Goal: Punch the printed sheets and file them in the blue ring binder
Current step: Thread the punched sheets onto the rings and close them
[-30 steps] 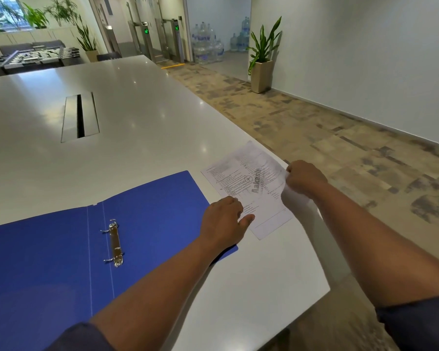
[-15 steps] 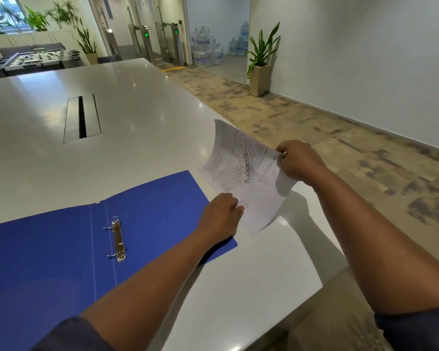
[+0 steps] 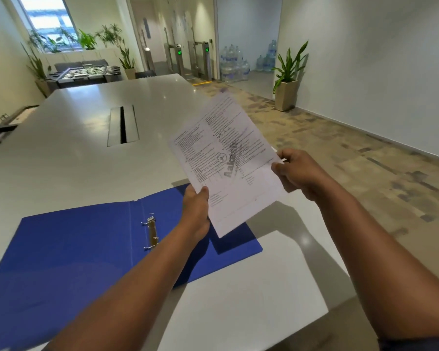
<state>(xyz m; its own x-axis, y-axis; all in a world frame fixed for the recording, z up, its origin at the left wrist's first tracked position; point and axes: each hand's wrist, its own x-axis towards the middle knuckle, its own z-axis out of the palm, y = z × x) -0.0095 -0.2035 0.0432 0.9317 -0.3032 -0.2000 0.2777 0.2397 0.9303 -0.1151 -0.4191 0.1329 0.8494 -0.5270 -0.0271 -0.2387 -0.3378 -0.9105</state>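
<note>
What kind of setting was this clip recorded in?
Most likely an office common area: a long white meeting table with a cable slot, access turnstiles with green lights, and stacked water-cooler bottles by the corridor.

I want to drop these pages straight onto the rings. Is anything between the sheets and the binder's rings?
Nothing visible. The printed sheets are held in the air, and the ring mechanism of the open blue binder lies uncovered.

Blue binder [image 3: 86, 249], black-printed white sheets [image 3: 226, 158]
</note>
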